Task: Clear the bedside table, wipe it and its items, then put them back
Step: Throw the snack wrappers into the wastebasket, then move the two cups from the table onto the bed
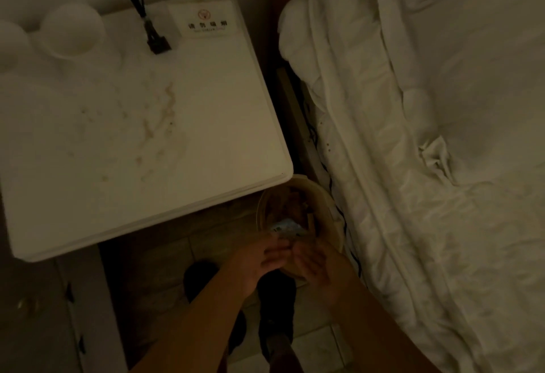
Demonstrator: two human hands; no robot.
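The white bedside table (206, 124) fills the upper left, its top marked with brownish stains and crumbs (159, 124). At its back stand a reed diffuser with dark sticks (153, 39), a white sign card with printed characters (206, 22) and a white cup (72, 33). Low in the view my left hand (256, 263) and my right hand (315, 266) are together over a round waste bin (330, 210) on the floor between table and bed. Their fingers touch above the rubbish; the dim light hides whether they hold anything.
A bed with a rumpled white duvet (427, 136) runs down the right side. The bin holds wrappers and a bluish packet (284, 228). My dark shoes (277, 299) stand on the tiled floor below the table's front edge. Another white rounded object (8, 45) sits at the far left.
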